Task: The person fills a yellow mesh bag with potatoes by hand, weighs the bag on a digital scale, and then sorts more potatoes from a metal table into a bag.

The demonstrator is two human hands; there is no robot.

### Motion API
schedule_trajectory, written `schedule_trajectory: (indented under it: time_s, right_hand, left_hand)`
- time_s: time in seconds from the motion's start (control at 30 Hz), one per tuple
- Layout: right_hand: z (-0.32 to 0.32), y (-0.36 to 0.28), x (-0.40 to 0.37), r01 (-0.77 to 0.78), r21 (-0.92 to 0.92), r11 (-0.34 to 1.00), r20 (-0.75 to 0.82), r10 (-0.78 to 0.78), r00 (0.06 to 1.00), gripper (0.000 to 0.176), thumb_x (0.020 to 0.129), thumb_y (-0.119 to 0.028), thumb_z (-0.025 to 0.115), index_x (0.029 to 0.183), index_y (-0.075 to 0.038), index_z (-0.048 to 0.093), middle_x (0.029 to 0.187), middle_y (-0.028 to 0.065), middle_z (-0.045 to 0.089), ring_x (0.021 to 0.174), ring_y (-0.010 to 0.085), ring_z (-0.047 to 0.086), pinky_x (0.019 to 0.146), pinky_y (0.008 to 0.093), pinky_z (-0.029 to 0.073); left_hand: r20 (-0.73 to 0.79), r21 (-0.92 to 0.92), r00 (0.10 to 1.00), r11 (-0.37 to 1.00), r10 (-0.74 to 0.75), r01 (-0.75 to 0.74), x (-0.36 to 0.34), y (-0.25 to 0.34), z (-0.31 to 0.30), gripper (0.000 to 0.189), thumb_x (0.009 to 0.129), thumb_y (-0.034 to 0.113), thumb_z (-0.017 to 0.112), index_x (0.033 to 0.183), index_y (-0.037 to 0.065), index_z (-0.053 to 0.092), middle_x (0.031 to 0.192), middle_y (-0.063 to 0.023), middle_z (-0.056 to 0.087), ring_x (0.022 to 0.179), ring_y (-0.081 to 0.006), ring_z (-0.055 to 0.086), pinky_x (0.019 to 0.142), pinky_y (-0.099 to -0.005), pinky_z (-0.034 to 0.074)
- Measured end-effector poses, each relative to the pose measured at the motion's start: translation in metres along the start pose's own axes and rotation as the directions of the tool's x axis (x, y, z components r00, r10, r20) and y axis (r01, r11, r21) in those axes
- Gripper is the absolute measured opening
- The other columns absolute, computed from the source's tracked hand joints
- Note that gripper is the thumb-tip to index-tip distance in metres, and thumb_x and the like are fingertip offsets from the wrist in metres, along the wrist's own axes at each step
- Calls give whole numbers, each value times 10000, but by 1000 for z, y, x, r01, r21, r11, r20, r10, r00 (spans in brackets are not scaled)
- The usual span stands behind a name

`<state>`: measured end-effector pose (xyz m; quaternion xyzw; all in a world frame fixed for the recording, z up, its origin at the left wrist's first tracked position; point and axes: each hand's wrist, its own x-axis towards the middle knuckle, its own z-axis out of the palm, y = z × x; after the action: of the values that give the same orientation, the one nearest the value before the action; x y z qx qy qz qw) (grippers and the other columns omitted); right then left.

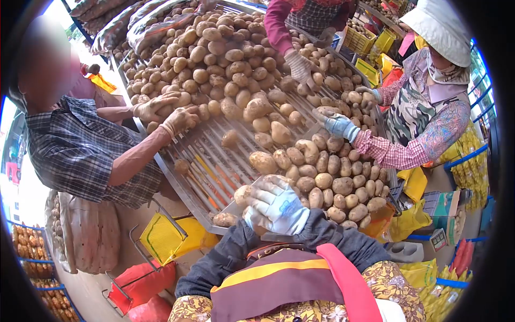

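My right hand (285, 208), in a white and pale blue glove, reaches across the front edge of the slatted metal sorting table (201, 196). Its fingers are stretched out and slightly blurred. My left hand (253, 219) lies mostly hidden beneath it, so I cannot tell what its fingers do. A potato (243, 195) sits right at the gloved fingers. Another potato (224, 219) lies at the table's near edge, left of my hands. Close on the right, a dense group of potatoes (342, 186) covers the table's near corner.
A large heap of potatoes (214, 53) fills the far side. A person in a checked shirt (91, 145) works at left, gloved hands on potatoes. Another person's blue glove (341, 126) reaches in from the right, and a striped glove (300, 67) from the back. Yellow bags (171, 236) hang at left.
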<state>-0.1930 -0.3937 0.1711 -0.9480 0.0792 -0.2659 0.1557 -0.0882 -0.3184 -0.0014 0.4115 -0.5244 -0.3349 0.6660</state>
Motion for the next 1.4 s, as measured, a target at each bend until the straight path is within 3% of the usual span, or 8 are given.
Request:
schedule_trajectory:
  time_s: [0.13, 0.2, 0.37, 0.47, 0.67, 1.0, 1.23, 1.4]
  right_hand:
    - [24, 51, -20, -635, 550, 543, 385, 510, 769, 318, 899, -266, 574, 1102, -40, 666, 1137, 126, 665, 1114, 268, 599, 995, 373, 423]
    - [43, 81, -38, -703, 497, 509, 422, 566, 708, 389, 944, -362, 510, 1118, -46, 655, 1096, 177, 669, 1064, 335, 609, 950, 372, 461]
    - [29, 89, -52, -494, 776, -391, 623, 594, 509, 622, 951, -481, 533, 1370, -34, 430, 1244, 80, 569, 1187, 239, 535, 1032, 351, 405]
    - [17, 30, -55, -630, 586, 511, 247, 628, 738, 731, 824, -363, 756, 1376, -47, 396, 1319, 126, 498, 1246, 220, 457, 1077, 341, 358]
    - [19, 26, -51, -427, 885, 183, 180, 713, 678, 729, 763, -287, 822, 1326, -35, 433, 1295, 106, 522, 1195, 187, 497, 1033, 335, 406]
    - [11, 37, -37, -313, 948, -64, 263, 714, 648, 309, 963, -295, 596, 1016, -2, 680, 910, 40, 689, 915, 116, 621, 860, 274, 487]
    - [9, 65, -31, -277, 937, -212, 322, 832, 453, 396, 934, -377, 621, 1070, -5, 629, 986, 85, 674, 885, 169, 639, 843, 305, 514]
    - [16, 38, -36, -597, 551, 584, 226, 584, 780, 556, 858, -348, 727, 1245, -12, 513, 1329, 126, 520, 1259, 208, 471, 1062, 366, 385]
  left_hand:
    - [146, 188, 937, 939, -317, 288, 31, 64, 8, 434, 904, 222, 624, 1292, 70, 504, 1294, -105, 525, 1201, -242, 513, 1022, -343, 419]
    - [135, -671, 531, 317, -837, 670, 33, 59, 14, 432, 1007, 366, 456, 1296, 49, 500, 1224, -97, 592, 1099, -229, 595, 963, -338, 477]
    - [-48, -464, 730, 662, -682, 588, 42, 68, 20, 447, 1043, 353, 337, 1267, 35, 556, 1208, -102, 606, 1087, -178, 579, 945, -318, 464]
    - [-274, 65, 875, 900, -399, 431, 40, 65, 25, 366, 1040, 282, 355, 1219, 32, 554, 1179, -94, 595, 1073, -183, 562, 950, -313, 445]
    - [-480, -200, 686, 829, -547, 522, 54, 86, 43, 350, 1030, 334, 415, 1210, 50, 510, 1164, -87, 571, 1030, -182, 569, 941, -328, 461]
    - [464, -678, 579, 151, -670, 719, 52, 109, 23, 741, 947, 655, 309, 1386, 64, 399, 1344, -146, 501, 1196, -252, 545, 1025, -393, 453]
    - [165, -657, 542, 317, -824, 683, 64, 112, 30, 648, 1007, 559, 274, 1336, 36, 469, 1210, -129, 600, 1053, -222, 622, 930, -345, 507]
    - [25, -594, 516, 403, -856, 697, 46, 62, 22, 546, 1035, 461, 297, 1300, 24, 488, 1196, -105, 600, 1025, -180, 621, 886, -309, 517]
